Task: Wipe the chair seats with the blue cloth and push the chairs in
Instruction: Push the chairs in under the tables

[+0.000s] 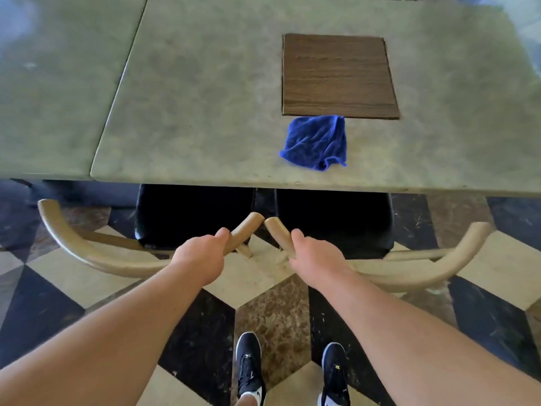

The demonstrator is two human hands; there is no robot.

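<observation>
Blue cloth (314, 142) crumpled on the surface (190, 112), near its front edge, far side just touching a brown wooden board (336, 76). Held by neither hand.

Below the front edge, left chair (85, 253) and right chair (456, 259) side by side, black seats (193, 215) partly tucked under the surface, tips of the curved wooden backs almost meeting in the middle.

Left hand (199, 257) curled round the inner end of the left chair's back, thumb on top. Right hand (316, 256) curled likewise round the inner end of the right chair's back.

Underneath, checkered floor (263, 306) and two dark shoes (248, 364).
</observation>
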